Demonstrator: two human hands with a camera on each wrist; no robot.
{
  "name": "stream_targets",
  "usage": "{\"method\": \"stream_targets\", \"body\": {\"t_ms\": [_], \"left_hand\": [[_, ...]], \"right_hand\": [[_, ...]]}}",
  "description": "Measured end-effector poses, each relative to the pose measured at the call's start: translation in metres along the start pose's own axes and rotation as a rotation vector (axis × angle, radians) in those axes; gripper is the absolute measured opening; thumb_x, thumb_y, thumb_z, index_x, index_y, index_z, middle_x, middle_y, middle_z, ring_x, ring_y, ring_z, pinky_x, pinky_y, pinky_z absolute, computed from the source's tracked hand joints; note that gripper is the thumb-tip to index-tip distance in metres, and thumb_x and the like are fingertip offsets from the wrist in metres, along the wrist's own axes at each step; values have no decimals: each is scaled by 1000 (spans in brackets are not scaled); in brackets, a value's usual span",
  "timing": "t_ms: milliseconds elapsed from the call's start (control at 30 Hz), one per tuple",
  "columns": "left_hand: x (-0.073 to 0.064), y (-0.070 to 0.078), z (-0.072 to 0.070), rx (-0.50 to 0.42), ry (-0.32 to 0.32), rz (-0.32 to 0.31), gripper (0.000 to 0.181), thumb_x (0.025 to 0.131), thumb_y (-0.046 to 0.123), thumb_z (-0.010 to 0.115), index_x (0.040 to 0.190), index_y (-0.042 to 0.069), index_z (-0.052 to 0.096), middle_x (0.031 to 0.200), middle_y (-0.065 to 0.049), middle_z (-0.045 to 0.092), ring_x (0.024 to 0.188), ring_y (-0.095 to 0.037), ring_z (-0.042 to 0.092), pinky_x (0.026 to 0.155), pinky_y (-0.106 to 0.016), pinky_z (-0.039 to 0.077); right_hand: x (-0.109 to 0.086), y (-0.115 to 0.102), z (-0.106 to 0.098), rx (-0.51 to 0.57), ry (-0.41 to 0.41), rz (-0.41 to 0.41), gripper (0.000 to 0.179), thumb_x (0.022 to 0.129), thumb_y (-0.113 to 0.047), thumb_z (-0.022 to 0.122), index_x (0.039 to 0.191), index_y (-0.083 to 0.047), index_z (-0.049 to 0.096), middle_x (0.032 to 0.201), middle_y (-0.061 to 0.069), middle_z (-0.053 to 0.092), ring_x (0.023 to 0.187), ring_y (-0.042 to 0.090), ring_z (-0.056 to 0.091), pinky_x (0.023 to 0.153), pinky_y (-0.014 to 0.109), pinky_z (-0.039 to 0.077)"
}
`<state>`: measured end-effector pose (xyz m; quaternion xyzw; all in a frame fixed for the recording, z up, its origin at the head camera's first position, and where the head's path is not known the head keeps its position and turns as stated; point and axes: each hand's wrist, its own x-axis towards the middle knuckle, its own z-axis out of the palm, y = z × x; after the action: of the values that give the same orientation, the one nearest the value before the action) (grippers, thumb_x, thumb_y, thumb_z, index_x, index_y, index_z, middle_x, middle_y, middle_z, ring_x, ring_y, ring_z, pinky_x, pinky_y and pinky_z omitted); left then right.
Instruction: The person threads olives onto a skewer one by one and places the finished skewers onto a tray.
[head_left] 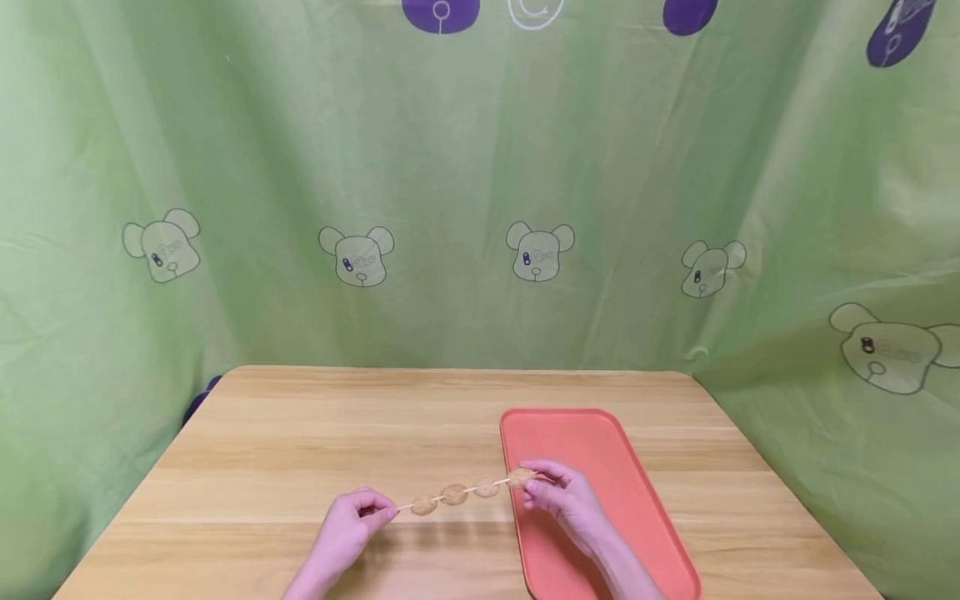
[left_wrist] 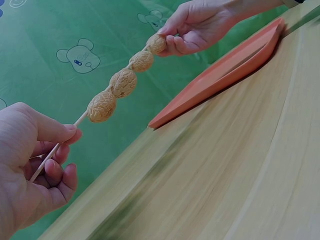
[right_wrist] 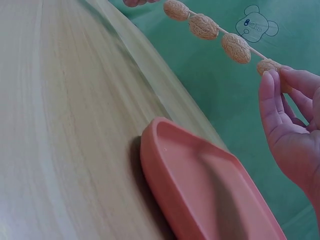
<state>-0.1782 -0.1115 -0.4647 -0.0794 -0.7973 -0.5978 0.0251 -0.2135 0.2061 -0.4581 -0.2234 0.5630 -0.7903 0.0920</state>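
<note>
A thin wooden skewer [left_wrist: 81, 118] carries several wrinkled, light-brown, oval balls [head_left: 453, 494] spaced along it. My left hand [head_left: 348, 527] pinches the bare stick at its left end between thumb and fingers, and the stick's tail runs back across the palm. At the opposite end my right hand [head_left: 573, 508] grips the last ball [right_wrist: 268, 65] with thumb and fingertips. The skewer is held up off the table, slanting slightly upward to the right in the head view. Part of that last ball is hidden by the right fingers.
A shallow coral-red tray [head_left: 570, 433] with rounded corners lies on the right half of the wooden table [head_left: 337, 442], under the right hand. Green curtains [head_left: 450, 317] printed with bear heads hang behind the table and along its sides.
</note>
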Motion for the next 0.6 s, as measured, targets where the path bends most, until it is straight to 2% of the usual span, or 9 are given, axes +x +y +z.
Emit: {"method": "stream_targets", "body": {"t_ms": [400, 600], "left_hand": [[4, 1, 5, 9, -21, -7, 10, 79, 9, 67, 84, 1, 67, 78, -4, 60, 72, -14, 53, 66, -24, 44], [3, -1, 6, 23, -86, 39, 15, 82, 12, 66, 90, 0, 67, 85, -5, 64, 77, -14, 56, 70, -24, 45]], "right_hand": [[-1, 1, -2, 47, 15, 10, 31, 87, 9, 51, 111, -5, 64, 95, 4, 66, 80, 13, 63, 75, 27, 52], [-2, 0, -5, 28, 39, 7, 30, 87, 9, 52, 113, -1, 62, 92, 4, 65, 78, 12, 63, 73, 26, 52]]}}
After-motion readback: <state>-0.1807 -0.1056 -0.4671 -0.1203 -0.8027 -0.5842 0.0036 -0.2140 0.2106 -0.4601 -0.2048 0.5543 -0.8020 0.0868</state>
